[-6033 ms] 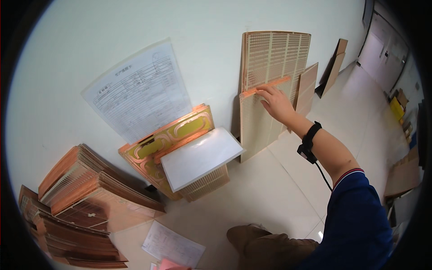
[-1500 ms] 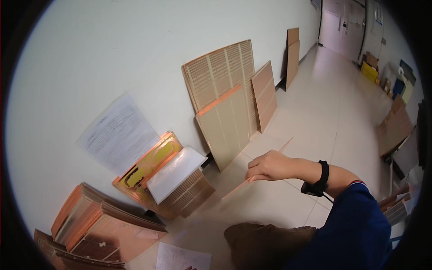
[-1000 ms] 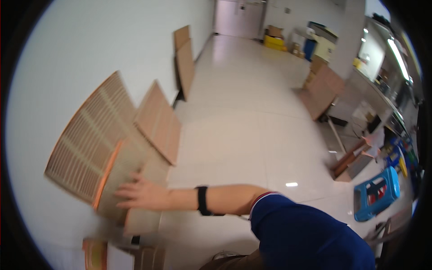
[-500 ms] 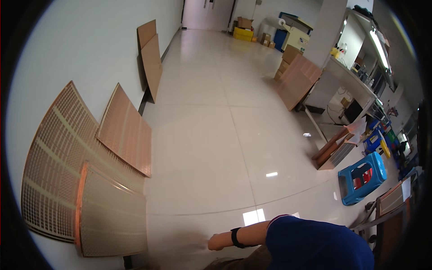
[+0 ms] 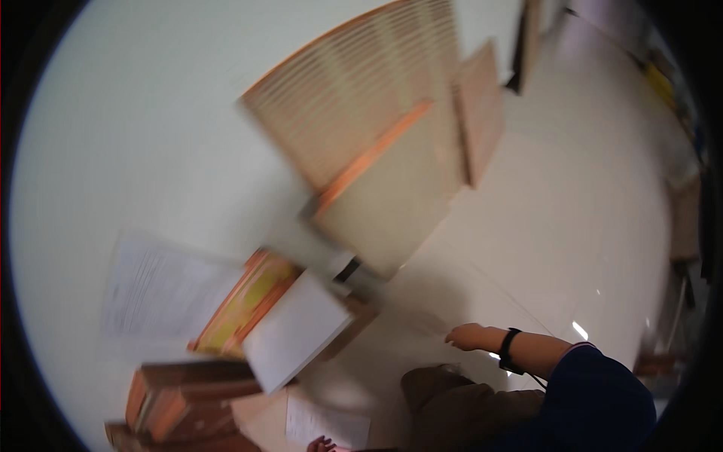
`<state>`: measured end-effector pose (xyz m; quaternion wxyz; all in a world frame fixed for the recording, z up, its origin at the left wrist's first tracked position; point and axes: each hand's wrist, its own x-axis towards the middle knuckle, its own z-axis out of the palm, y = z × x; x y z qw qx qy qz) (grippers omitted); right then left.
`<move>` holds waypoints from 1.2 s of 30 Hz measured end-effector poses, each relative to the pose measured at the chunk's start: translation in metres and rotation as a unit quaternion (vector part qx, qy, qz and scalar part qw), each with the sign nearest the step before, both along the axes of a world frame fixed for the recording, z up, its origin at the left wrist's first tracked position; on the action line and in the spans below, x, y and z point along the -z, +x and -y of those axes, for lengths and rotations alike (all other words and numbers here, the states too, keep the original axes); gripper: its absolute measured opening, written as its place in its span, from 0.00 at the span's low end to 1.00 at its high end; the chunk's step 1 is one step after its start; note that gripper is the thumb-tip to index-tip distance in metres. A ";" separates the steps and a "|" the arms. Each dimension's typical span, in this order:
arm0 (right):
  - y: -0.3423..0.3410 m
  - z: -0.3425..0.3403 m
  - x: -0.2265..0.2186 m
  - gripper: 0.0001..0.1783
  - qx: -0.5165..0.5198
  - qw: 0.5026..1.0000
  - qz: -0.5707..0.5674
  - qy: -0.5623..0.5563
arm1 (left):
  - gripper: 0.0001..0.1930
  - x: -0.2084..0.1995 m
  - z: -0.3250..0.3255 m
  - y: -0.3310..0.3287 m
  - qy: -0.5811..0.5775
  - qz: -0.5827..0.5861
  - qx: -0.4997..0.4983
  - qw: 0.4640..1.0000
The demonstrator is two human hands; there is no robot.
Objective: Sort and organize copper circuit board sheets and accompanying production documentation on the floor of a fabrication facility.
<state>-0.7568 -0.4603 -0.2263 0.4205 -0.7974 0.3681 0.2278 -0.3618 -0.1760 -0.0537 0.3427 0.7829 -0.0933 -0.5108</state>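
My right hand (image 5: 465, 337) hangs over the pale floor, a black band round its wrist, its fingers loosely extended and nothing visible in them. At the bottom edge only the fingers of my left hand (image 5: 321, 445) show, slightly apart, beside a sheet of paper (image 5: 327, 423) on a stack of boards. A white sheet (image 5: 297, 331) covers the front of another copper-edged stack (image 5: 252, 305) against the wall. Farther up, a large copper-coloured grid panel (image 5: 361, 83) leans behind a smaller beige panel (image 5: 392, 196). The picture is smeared by motion.
A printed sheet (image 5: 162, 290) is on the white wall at left. More reddish-brown boards (image 5: 196, 407) stand at lower left. Another pinkish panel (image 5: 480, 113) leans beyond the grid panel. Glossy tiled floor (image 5: 557, 226) stretches to the right; blurred boxes line its far side.
My view has swung left toward the wall, so the panels now sit higher and farther right. The paper-covered stacks and my left fingers have come into view.
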 end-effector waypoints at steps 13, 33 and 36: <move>0.053 -0.053 -0.028 0.17 -0.231 0.970 -0.076 0.008 | 0.19 -0.063 -0.232 -0.030 0.013 -0.102 -0.090 0.991; 0.146 -0.179 -0.360 0.15 0.015 0.946 0.277 0.166 | 0.16 -0.208 -0.284 -0.135 -0.083 0.304 0.282 0.906; 0.120 -0.225 -0.406 0.12 -0.291 0.916 0.276 -0.002 | 0.13 -0.211 -0.277 -0.129 -0.143 0.299 0.325 0.886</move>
